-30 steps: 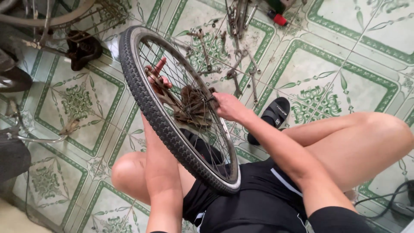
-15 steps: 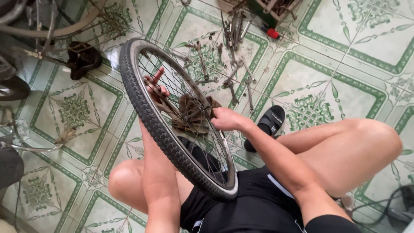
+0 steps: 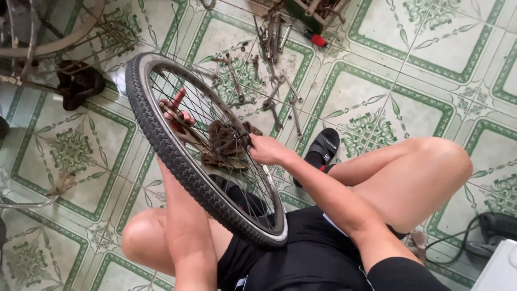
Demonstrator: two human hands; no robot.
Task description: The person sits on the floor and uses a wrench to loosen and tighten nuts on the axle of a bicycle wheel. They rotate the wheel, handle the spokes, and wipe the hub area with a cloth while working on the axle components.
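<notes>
Bicycle wheel stands upright between the seated person's knees, tyre bottom resting against the lap.
Over the last second it stays put and the grips barely shift: the left hand reaches through the spokes, fingers loosely curled about them, while the right hand is closed on the rusty hub at the centre.

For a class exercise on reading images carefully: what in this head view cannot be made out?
- Left hand: its palm side, behind the thin metal spokes of the black-tyred bicycle wheel.
- Right hand: fingertips buried at the rusty brown hub; grip unclear.
- Grey metal wrenches on the green-patterned tiled floor: too small to identify.
- Green crate: cut off by the top edge.
</notes>
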